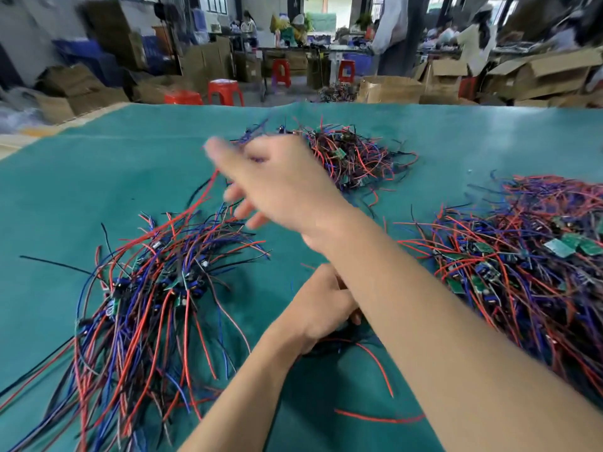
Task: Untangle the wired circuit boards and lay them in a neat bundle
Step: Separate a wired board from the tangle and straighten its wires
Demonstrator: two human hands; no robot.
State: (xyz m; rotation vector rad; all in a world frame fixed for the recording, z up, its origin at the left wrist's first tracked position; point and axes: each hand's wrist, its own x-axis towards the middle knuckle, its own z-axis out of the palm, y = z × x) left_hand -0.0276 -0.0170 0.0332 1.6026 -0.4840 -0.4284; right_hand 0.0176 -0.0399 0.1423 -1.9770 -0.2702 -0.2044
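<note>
Reaching over the left bundle (146,288), the right hand (277,187) is released, fingers loose.

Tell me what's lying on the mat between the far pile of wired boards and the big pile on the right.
In the head view, only bare green mat separates the far pile from the right pile.

Reaching across the teal table mat (98,177) with the blurred right hand (277,187), over the left-side heap of red, blue and black wired circuit boards (153,288); gripping dark wires (339,344) with the left hand (323,308) just beside that heap.
</note>
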